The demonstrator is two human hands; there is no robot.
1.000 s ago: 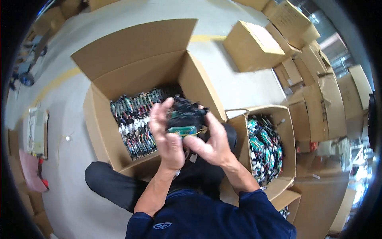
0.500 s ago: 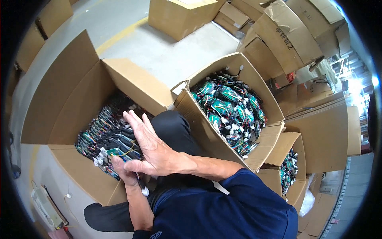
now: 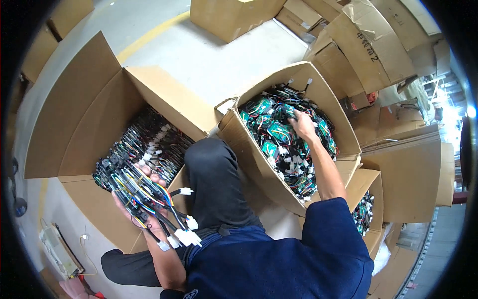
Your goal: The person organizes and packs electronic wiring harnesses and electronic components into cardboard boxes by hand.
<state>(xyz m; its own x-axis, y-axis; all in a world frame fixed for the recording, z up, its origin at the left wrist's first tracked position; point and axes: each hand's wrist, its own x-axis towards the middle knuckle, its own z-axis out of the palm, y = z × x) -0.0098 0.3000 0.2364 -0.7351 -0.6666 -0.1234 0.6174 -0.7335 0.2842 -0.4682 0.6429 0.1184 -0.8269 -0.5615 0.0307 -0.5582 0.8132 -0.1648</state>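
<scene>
In my left hand (image 3: 121,204) lies a stack of wired circuit boards (image 3: 137,192), my fingers curled round its far side. Black cables with white connectors (image 3: 186,236) hang from the stack toward my lap. Under and beyond that hand, the left cardboard box (image 3: 94,204) holds rows of similar boards (image 3: 162,139). My right hand (image 3: 303,125) reaches into the right cardboard box (image 3: 269,182), its fingers bent onto a green circuit board (image 3: 286,110) at the top of a loose heap. The fingertips are partly hidden among boards and wires.
My bent knee (image 3: 211,159) stands between the two boxes. A smaller box with more boards (image 3: 364,212) sits at the right. Stacked cartons (image 3: 358,55) fill the far right, and another carton (image 3: 234,20) stands on the floor beyond. A flat panel-like thing (image 3: 62,249) lies at the lower left.
My right hand has gone from beside my left hand over to the heap in the right box. My left hand has turned and now shows a stack of boards in it.
</scene>
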